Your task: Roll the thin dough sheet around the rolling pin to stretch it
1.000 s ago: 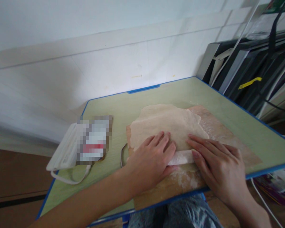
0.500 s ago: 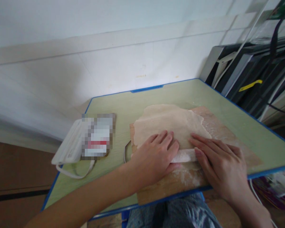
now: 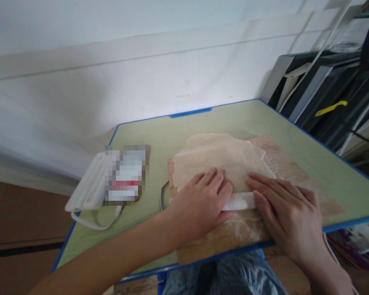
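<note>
Cream-coloured, ragged-edged sheet of dough (image 3: 218,157): lies on a thin, light-brown wooden board (image 3: 209,246) set at the near edge of a pale-green, blue-rimmed desk (image 3: 153,135).

Nearest, below the rim, blue denim trousers (image 3: 233,274) show. The board's near part carries loose white flour (image 3: 242,229).

Next, both hands bear on a short white, floury cylinder (image 3: 240,202), apparently a rolling pin. Left hand (image 3: 203,200): laid over its left part, fingers forward and slightly bent, thumb on the near side. Right hand (image 3: 289,209): laid over its right end, fingers extended flat, thumb on the cylinder. Whether either grasp closes beneath the palm cannot be told. Dough shows on both sides of the cylinder, its larger expanse beyond.

Handling, in judgement: soft, limp, light and easily torn, particularly along the thin outer edge; flour should limit sticking. Hold is best taken with flat palms well under the sheet, not by pinching the margin.

Left of the board: a curved metal strip (image 3: 161,196); further left, a white rectangular case with a looped strap (image 3: 87,184) beside a flat slab with an obscured face (image 3: 127,176).

Farthest: a white wall (image 3: 160,78) and, right, dark upright panels (image 3: 313,100).
</note>
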A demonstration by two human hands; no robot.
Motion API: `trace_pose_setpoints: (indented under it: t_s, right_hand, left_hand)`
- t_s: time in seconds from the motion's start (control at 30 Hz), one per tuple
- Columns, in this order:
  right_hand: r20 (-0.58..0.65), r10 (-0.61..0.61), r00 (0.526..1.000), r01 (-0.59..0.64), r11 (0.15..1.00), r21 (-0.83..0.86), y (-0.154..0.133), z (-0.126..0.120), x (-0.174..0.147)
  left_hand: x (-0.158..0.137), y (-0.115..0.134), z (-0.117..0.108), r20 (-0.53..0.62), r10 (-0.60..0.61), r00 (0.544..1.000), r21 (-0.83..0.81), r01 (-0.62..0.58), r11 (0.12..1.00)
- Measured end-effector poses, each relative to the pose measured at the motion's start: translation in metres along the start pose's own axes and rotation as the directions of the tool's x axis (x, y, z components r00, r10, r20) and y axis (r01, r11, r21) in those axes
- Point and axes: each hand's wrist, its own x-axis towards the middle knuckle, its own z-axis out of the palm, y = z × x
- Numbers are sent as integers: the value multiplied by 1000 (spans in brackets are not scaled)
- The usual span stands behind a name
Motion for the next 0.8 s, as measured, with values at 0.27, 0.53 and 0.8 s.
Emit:
trace_pose_setpoints:
  t_s: [0.27,0.53,0.8]
  right_hand:
    - [3,7,1000,-7,1000,9,-1,-1,1]
    - [4,-4,1000,4,1000,10,0,0,0]
    - [7,-1,1000,1,1000,2,-1,-1,1]
  left_hand:
    - [0,0,-1,21,1,1000,-1,-1,1000]
    - [-1,0,0,15,-4,1000,-13,4,1000]
    - [-1,1,-1,2,-10,1000,-8,10,1000]
